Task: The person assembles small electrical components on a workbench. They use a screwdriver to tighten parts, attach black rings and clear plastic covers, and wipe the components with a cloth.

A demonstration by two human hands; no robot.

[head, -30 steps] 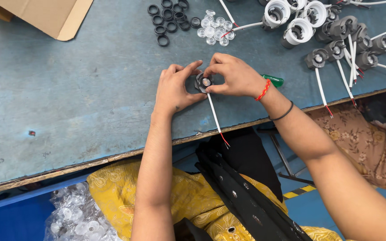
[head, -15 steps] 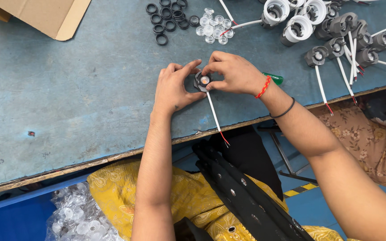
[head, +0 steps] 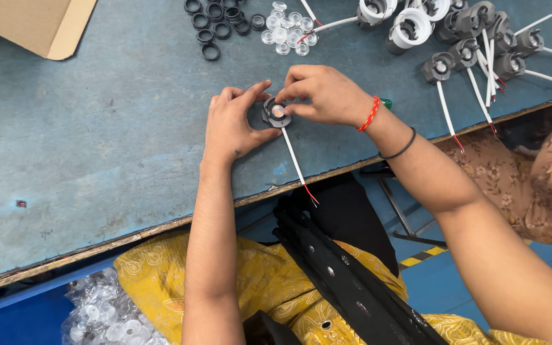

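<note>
A black bar [head: 346, 281] lies across the yellow cloth [head: 269, 281] nearest the camera. On the worn blue counter [head: 97, 147], the left hand [head: 234, 124] and right hand [head: 327, 96] each pinch a small dark round lamp part [head: 276, 113], face up, its white wire [head: 296, 163] trailing back over the counter edge. Beyond lie black rings [head: 215, 19], clear lenses [head: 287, 30], wired lamp parts [head: 474, 45] and a cardboard box [head: 39, 22].

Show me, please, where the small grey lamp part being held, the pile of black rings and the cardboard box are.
Grey lamp part [head: 276, 113], head view: its round face.
Black rings [head: 215, 22], head view: middle of the pile.
Cardboard box [head: 33, 22], head view: its flap.
</note>
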